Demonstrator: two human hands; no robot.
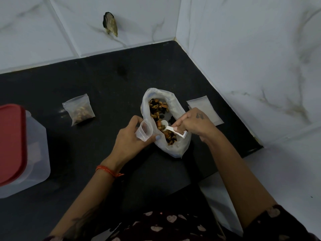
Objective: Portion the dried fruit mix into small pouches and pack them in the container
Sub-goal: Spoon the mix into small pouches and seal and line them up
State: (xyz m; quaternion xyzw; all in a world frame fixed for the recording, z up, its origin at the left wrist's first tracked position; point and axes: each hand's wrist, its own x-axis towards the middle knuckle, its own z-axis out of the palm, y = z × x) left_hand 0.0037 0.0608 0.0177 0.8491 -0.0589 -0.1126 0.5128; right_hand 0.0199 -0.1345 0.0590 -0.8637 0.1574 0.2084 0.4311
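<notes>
Black table (104, 87), tiled corner. Our left hand (132, 141) pinches an open small pouch (145, 130) touching the fruit bag (165, 122) at its 9 o'clock. Right hand (194, 124) grips the scoop (171, 128), bowl in the mix, handle toward 4 o'clock. Filled pouch (79, 109) and container (20, 150) sit at 9 o'clock.

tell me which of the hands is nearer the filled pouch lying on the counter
Left. The left hand, holding an empty pouch, is just right of the filled pouch. The right hand, holding the scoop, is farther right, over the fruit bag.
</notes>
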